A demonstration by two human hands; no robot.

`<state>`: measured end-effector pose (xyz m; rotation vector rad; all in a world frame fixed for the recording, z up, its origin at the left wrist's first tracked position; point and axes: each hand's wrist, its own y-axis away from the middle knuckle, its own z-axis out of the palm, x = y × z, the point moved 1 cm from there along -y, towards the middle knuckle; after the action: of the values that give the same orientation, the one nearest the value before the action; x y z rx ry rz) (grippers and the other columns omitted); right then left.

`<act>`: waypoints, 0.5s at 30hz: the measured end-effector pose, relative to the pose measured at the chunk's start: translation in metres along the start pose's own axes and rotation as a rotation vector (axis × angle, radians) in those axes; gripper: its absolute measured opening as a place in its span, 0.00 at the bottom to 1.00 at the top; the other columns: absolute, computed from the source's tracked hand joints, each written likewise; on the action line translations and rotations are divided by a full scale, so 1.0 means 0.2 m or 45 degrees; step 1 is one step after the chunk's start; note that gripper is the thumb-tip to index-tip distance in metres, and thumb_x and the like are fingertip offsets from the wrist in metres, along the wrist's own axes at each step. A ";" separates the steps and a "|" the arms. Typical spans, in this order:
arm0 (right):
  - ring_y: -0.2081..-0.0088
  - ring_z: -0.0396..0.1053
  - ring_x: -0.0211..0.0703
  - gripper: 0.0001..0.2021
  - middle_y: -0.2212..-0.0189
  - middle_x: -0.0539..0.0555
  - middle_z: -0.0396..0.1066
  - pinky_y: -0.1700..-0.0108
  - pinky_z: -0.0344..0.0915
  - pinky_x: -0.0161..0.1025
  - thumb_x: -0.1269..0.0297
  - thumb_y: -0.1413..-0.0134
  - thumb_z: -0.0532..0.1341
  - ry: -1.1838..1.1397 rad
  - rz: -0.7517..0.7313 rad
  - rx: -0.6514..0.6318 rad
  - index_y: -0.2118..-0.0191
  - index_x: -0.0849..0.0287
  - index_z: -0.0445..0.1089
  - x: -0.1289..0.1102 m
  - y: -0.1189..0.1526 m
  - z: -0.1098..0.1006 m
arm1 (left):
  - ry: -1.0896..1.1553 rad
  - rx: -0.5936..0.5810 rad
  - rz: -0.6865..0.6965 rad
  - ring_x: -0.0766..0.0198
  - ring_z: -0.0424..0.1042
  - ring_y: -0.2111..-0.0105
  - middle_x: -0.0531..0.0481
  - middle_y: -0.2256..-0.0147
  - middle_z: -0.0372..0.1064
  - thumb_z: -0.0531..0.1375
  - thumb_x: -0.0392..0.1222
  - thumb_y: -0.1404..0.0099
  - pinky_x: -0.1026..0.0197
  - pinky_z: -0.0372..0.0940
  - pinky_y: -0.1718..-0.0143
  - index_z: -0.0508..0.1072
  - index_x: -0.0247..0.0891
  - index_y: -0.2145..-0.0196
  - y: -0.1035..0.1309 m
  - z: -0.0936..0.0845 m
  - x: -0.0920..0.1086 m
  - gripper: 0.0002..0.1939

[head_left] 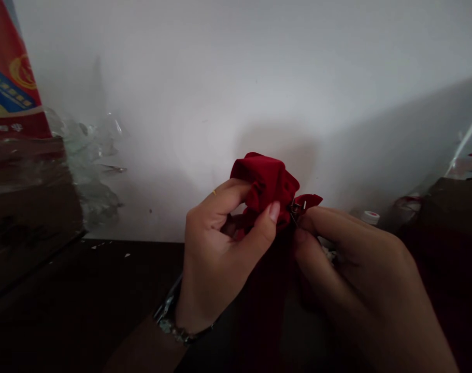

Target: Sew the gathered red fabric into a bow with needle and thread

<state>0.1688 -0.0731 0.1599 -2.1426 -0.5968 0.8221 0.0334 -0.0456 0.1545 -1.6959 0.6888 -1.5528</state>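
A bunched red cloth (265, 173) is held up in front of the pale wall, near the middle of the view. My left hand (224, 238) grips it from the left, with the thumb on its front and the fingers partly hidden in the folds. At the cloth's right side is a small metal piece (297, 208), too dark to make out fully. My right hand (348, 248) pinches beside this piece; a thin line, perhaps a thread or needle, runs to its fingertips. Dark red cloth hangs below, between the hands.
A cardboard box (26, 207) and a red printed package (14, 77) stand at the left, by crumpled clear plastic (94, 181). Pale scraps lie on the dark table (103, 290). At the right are a white cap (371, 217) and another box (453, 207).
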 end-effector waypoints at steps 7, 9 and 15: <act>0.80 0.56 0.33 0.12 0.81 0.47 0.60 0.77 0.52 0.34 0.71 0.42 0.53 0.089 -0.025 0.016 0.77 0.58 0.58 -0.02 0.02 0.01 | -0.075 -0.010 0.046 0.64 0.70 0.67 0.51 0.70 0.69 0.61 0.38 0.37 0.64 0.67 0.68 0.72 0.37 0.70 0.01 0.00 0.00 0.04; 0.79 0.57 0.34 0.12 0.80 0.47 0.61 0.76 0.52 0.35 0.71 0.41 0.53 0.140 -0.023 0.024 0.77 0.58 0.58 -0.02 0.02 0.02 | -0.085 -0.011 0.053 0.65 0.70 0.69 0.52 0.71 0.69 0.61 0.38 0.37 0.65 0.67 0.69 0.73 0.38 0.69 0.01 0.00 0.00 0.03; 0.78 0.58 0.36 0.12 0.79 0.49 0.61 0.78 0.50 0.34 0.71 0.41 0.52 0.298 -0.076 0.044 0.77 0.57 0.55 -0.02 0.03 0.03 | -0.041 -0.035 0.004 0.67 0.69 0.71 0.54 0.72 0.70 0.62 0.42 0.37 0.68 0.66 0.73 0.74 0.39 0.68 -0.01 -0.01 -0.01 0.05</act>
<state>0.1632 -0.0759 0.1535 -2.1398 -0.5179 0.5350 0.0309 -0.0436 0.1542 -1.7354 0.6988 -1.5169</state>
